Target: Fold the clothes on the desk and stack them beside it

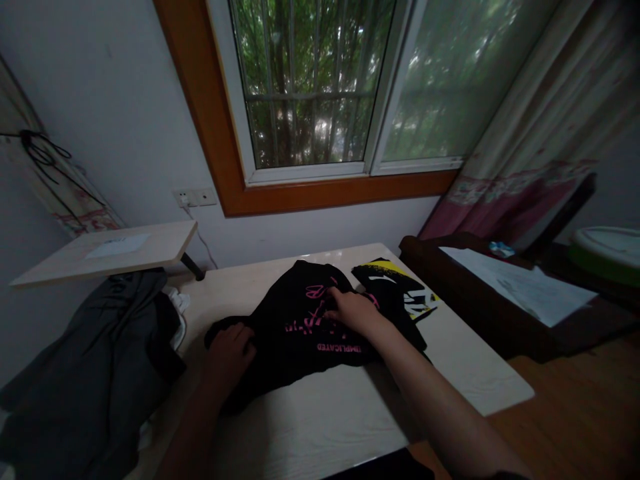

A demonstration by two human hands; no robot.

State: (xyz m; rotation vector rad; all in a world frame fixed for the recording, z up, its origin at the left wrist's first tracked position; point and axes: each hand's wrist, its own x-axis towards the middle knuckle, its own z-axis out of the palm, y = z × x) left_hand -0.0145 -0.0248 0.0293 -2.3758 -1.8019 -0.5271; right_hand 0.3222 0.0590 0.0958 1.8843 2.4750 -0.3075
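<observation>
- The black T-shirt with pink print (310, 327) lies on the pale wooden table (475, 367), right in front of us.
- We think it is only partly done: the middle is spread out, but the left end is bunched and we see no neat fold, so tidying seems left.
- Its long way runs left to right. The letters look upside down to us, so the print's top points our way. We can't tell where the collar is.
- Our left hand (231, 353) curls over the bunched end; we can't tell if it grips.
- Our right hand (353, 310) rests on the print, fingers bent; pinching or not, we can't tell.
- Past it sits a yellow-and-black printed cloth (384, 266).
</observation>
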